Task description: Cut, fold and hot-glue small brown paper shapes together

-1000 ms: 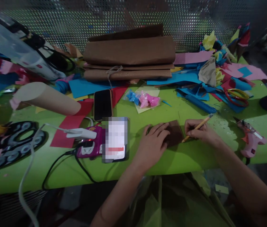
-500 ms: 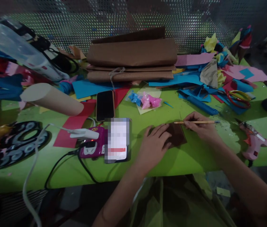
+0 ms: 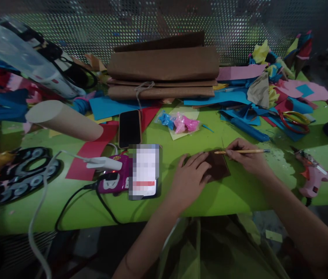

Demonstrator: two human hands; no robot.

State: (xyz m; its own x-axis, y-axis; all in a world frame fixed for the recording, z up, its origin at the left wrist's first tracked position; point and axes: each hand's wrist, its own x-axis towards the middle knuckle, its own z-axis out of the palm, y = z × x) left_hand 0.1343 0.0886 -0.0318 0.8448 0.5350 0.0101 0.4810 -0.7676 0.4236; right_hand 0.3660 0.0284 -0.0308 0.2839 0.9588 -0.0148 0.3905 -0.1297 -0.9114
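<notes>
Hands: 2, both mine. Left hand is spread fairly flat, fingers on the brown piece. Right hand has a narrow pinch on the pencil.
Pencil: 1, lying nearly level across my right fingers, tip pointing left over the brown piece's far edge. Can't tell if the tip touches.
Brown piece: 1, on the green table in front of me, between my hands. My left fingers block its left part.
Phones: 2. Dark-screen one sits just beyond the lit one.
Power strip: 1, purple, left of my left hand. Lit phone covers its right end; white plug sits on top.
Cables: black and white, both running toward the near edge on the left.
Cardboard tube: 1, lying on its side, part of it over red paper.
Pink glue gun: 1, right of my right hand, apart from it.
Scissors: 1 pair, far right among blue scraps.
Packet: 1, clear, blue and pink contents, beyond my left hand.
Brown bundle: 1, at the back, against the mesh panel.
</notes>
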